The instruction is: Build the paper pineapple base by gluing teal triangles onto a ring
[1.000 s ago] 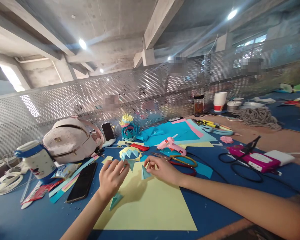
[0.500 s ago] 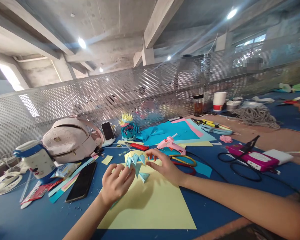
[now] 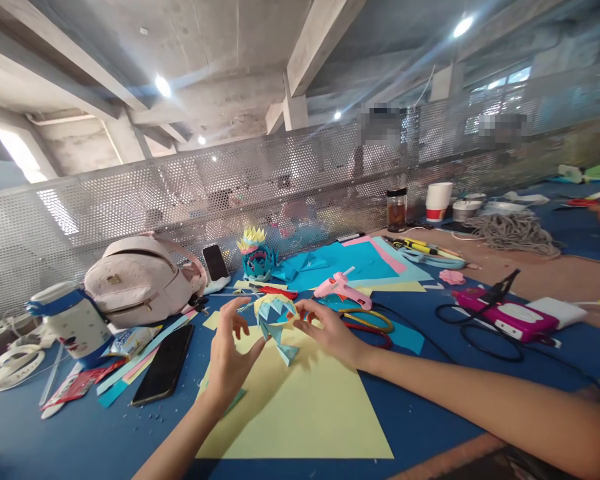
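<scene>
Pale-blue and yellow, a paper crown [image 3: 276, 308] spread left to right by the far edge of a yellow sheet [image 3: 310, 417], between an open left hand [image 3: 230, 353] and the nearer right hand [image 3: 330, 333] — bent fingers at the crown's rim, their grip impossible to tell.

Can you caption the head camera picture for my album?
Spiky paper piece between left hand and right hand; pink glue gun beyond.

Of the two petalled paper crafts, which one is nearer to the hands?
The pale yellow-and-blue craft, between the left hand and the right hand. The other, a darker blue flower with yellow tips, stands farther back.
</scene>
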A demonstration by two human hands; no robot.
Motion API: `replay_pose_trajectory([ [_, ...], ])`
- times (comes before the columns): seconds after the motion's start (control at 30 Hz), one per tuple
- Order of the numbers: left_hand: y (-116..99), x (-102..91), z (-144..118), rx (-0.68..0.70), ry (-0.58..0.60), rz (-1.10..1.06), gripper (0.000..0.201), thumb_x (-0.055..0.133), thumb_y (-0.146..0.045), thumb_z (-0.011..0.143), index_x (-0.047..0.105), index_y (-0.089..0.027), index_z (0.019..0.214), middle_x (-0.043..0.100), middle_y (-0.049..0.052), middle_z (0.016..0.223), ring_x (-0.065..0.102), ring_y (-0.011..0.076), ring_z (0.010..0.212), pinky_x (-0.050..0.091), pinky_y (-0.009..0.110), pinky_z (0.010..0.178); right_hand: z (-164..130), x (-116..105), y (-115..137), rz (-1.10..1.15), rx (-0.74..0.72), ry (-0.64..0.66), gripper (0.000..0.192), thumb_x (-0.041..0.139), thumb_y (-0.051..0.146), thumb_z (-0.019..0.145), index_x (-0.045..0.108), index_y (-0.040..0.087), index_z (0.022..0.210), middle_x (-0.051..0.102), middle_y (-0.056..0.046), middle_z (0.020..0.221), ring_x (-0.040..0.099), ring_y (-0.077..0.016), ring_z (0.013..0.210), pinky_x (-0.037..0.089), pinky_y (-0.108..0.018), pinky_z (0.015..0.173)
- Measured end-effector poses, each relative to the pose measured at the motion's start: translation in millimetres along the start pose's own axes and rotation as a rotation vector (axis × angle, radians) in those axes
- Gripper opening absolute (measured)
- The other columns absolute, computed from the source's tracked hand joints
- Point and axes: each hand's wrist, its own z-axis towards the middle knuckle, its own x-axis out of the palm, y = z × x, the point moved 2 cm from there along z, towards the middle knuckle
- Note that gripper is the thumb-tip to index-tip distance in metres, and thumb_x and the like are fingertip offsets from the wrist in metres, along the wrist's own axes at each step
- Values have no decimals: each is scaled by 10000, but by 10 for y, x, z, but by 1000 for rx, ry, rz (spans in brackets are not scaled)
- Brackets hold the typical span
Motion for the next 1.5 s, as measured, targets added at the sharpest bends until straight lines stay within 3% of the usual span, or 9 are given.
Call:
replay_pose_trajectory([
  [0.07,73,68,20,-181,142,-277,538,687,-227,810,469,-224,1302,628,75,1055,571,129,693,488,244,617,-3,-3,7,1,-12,11,317,586,499,887,639,197,969,631,-46,978,560,-192,873,434,-283,763],
  [0.17,124,152,15,-312,299,-520,187,691,-243,800,672,-182,975,678,59,926,619,165,772,511,258,706,-13,-13,22,-16,-17,17,309,585,491,892,641,200,979,633,-46,969,566,-194,891,438,-280,764],
  [0.47,106,184,-11,-461,235,-643,123,783,-253,693,716,-160,736,723,51,759,651,175,723,540,256,707,-34,-70,-6,-123,15,67,326,548,467,914,612,214,1110,661,-53,1020,588,-173,830,451,-249,667],
  [0.57,142,148,21,-463,209,-617,138,776,-267,700,704,-152,726,713,54,742,656,180,726,549,270,716,-117,-285,38,-318,0,53,229,510,400,938,641,221,995,674,-36,913,580,-160,745,413,-251,630],
  [0.7,181,130,55,-427,207,-592,133,759,-265,716,701,-150,751,712,61,774,661,191,767,552,290,750,-249,-796,100,-671,20,-49,397,486,452,934,581,206,637,601,-26,645,529,-167,619,344,-273,589],
  [0.9,165,195,57,-374,245,-548,133,718,-286,759,689,-157,763,692,63,804,645,196,794,543,301,764,-208,-1449,-85,-754,220,-84,397,601,611,803,634,216,829,698,-65,865,612,-210,763,371,-252,575],
  [1.07,199,181,62,-330,244,-521,127,741,-282,742,696,-163,739,688,59,803,635,194,778,535,280,705,-51,-1289,-410,-512,328,213,406,564,540,836,657,147,877,656,-37,599,606,-189,557,361,-251,516],
  [1.3,315,126,67,-318,171,-477,83,736,-236,710,732,-161,744,717,62,842,677,207,809,562,294,741,257,-997,-390,-550,224,92,368,609,480,775,667,122,718,559,4,563,472,-133,533,294,-229,491],
  [1.5,459,83,66,-399,0,-425,166,744,-239,667,742,-154,809,747,77,905,703,247,898,565,353,831,253,-806,-212,-268,186,-55,462,502,539,857,683,114,852,587,-21,661,467,-118,500,356,-233,472],
])
